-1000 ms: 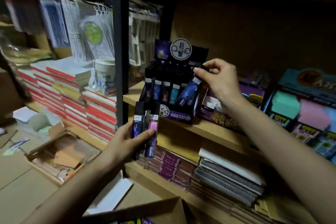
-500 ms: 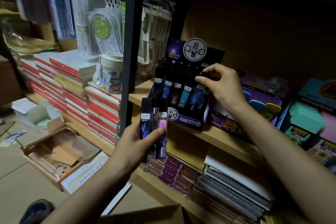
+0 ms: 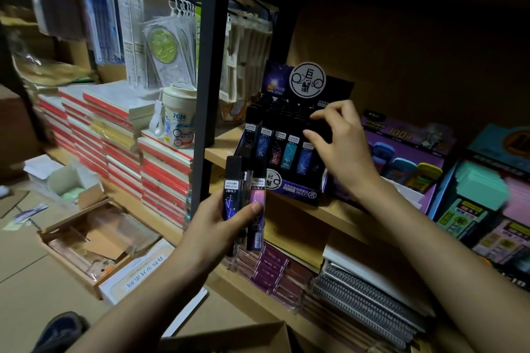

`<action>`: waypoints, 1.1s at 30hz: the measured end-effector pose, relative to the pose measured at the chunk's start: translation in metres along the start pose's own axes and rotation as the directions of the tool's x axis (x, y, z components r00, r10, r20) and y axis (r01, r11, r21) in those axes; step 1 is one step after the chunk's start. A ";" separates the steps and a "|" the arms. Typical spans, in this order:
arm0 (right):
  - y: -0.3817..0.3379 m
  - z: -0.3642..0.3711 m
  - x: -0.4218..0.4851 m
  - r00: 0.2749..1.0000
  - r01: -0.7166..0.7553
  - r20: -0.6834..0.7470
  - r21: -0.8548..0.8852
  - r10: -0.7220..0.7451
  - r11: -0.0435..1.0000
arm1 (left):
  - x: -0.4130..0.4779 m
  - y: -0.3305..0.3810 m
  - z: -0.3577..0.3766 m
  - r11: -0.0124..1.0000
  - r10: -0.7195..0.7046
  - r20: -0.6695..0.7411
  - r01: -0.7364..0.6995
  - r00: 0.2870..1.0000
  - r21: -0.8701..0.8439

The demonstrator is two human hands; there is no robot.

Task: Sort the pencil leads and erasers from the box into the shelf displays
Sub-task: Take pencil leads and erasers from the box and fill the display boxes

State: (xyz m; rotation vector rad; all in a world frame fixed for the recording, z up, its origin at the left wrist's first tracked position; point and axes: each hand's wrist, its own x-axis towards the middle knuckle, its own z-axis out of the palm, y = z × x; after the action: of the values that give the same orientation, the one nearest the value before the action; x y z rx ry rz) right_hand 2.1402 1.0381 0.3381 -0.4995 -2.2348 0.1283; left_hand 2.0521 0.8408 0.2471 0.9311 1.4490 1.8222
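- The left hand point(image 3: 218, 226) grips a bundle of pencil lead cases point(image 3: 243, 198) upright, thumb across their fronts, at 7 o'clock of the lead display point(image 3: 289, 183) on the shelf point(image 3: 338, 215)
- The right hand point(image 3: 341, 149) curls its fingers over the dark caps at the display's right end; I cannot tell whether it pinches one
- A black shelf post point(image 3: 206, 94) stands at 9 o'clock of the display, close to the held cases
- A purple eraser box point(image 3: 407, 157) sits at 3 o'clock, partly hidden by the right wrist
- Spiral notebooks point(image 3: 367, 301) lie at 5 o'clock, one shelf down
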 end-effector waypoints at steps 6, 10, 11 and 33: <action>-0.032 -0.008 -0.045 0.817 -0.539 0.524 0.549 0.239 0.638 | 0.001 -0.001 0.009 0.999 0.042 0.039 -0.042 0.998 -0.002; -0.042 -0.005 -0.057 0.757 -0.628 0.607 0.575 0.242 0.524 | 0.000 -0.002 0.016 0.999 0.044 0.072 -0.046 0.996 0.025; -0.042 -0.005 -0.057 0.759 -0.632 0.599 0.580 0.257 0.515 | -0.001 -0.002 0.017 0.998 0.046 0.073 -0.048 0.996 0.032; 0.031 -0.021 -0.024 0.929 -0.318 -0.003 0.507 0.370 0.801 | 0.004 -0.003 0.012 0.994 -0.048 -0.026 0.051 0.998 0.098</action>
State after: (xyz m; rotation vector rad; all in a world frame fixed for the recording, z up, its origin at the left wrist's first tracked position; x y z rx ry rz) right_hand 2.1797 1.0550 0.3268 -0.6011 -1.8851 0.8348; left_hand 2.0599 0.8514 0.2470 0.9160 1.5752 1.7446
